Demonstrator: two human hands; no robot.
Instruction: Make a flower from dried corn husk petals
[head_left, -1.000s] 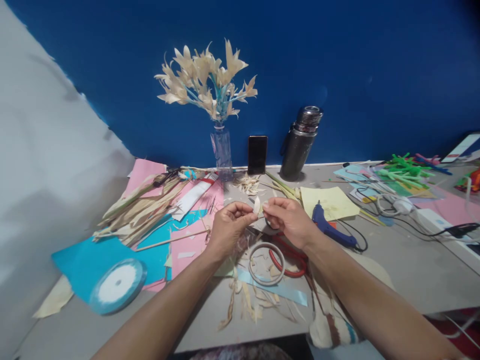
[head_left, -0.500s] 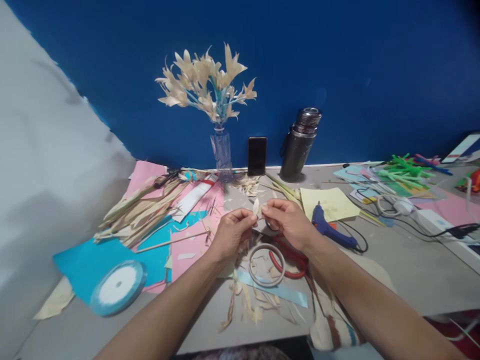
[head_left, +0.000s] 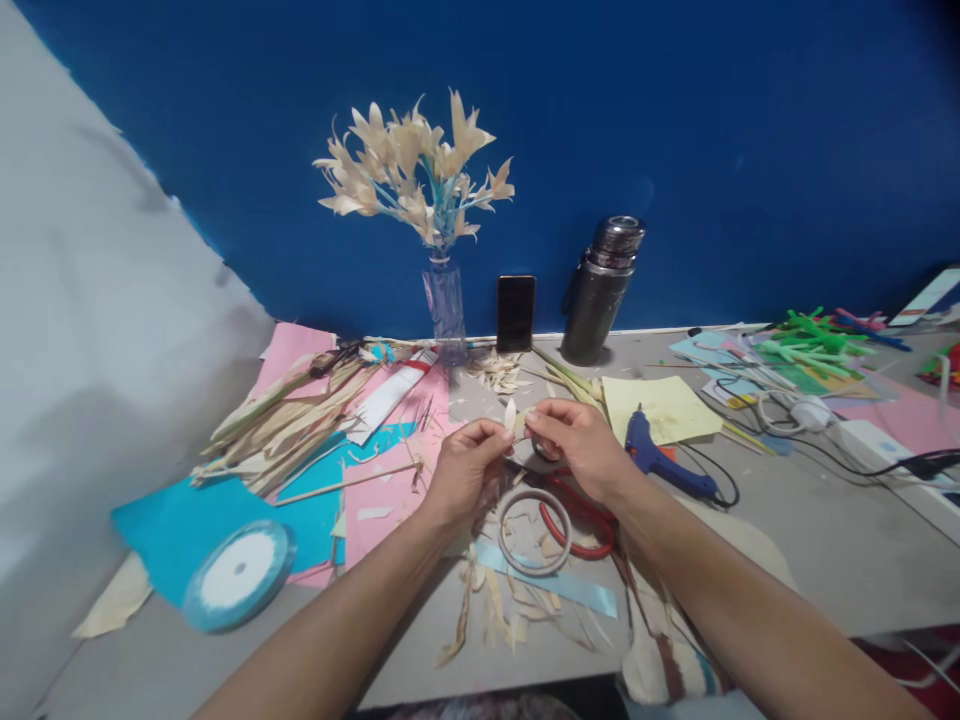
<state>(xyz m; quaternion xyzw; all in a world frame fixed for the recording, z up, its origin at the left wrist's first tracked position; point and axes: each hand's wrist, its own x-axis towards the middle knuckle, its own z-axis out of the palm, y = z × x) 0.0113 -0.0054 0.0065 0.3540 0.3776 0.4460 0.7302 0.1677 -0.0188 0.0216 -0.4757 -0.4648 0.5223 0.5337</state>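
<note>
Petal point(head_left: 511, 413): upright, tip pointing up, above the tabletop point(head_left: 832, 545).
Left hand point(head_left: 466, 465): pinching the petal's lower end between thumb and finger.
Right hand point(head_left: 577, 442): fingertips bunched just beside it; cannot tell whether they grip anything.
Petal feel: probably light, papery, easily torn; best held by its base.

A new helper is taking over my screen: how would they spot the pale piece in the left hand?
In front of the blue wall, find the dark phone standing between the clear bottle and the flask. Below it in view, past a heap of pale slivers, comes the left hand. The pale piece sticks up from it, pointed and upright, while those slivers lie heaped.
</note>
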